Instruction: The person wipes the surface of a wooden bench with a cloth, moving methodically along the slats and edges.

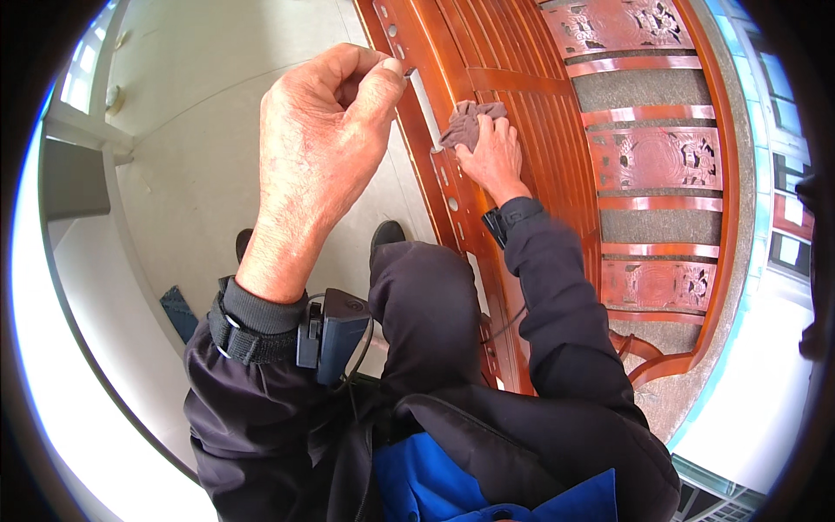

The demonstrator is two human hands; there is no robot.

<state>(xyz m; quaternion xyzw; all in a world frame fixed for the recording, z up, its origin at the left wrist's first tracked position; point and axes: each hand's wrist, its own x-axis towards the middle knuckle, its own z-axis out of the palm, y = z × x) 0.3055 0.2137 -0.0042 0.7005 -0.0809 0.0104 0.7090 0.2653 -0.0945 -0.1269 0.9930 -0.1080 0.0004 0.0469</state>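
Observation:
Under my right hand [494,153] a crumpled brown cloth [466,124] is pressed on the slatted seat of a reddish-brown wooden bench [545,140], close to its front rail. My left hand [326,130] is raised near the camera, its fingers curled and the thumb against the forefinger. A tiny dark thing shows just past the thumb tip; whether the hand pinches it cannot be told. The bench's backrest has carved panels [652,156] between plain crosspieces. Oval and round cut-outs run along the front apron.
Pale floor [189,117] lies left of the bench. A white piece of furniture [124,307] curves along the left side. A dark blue scrap [179,313] lies on the floor near it. Windows stand beyond the backrest. My bent knee is beside the bench's front.

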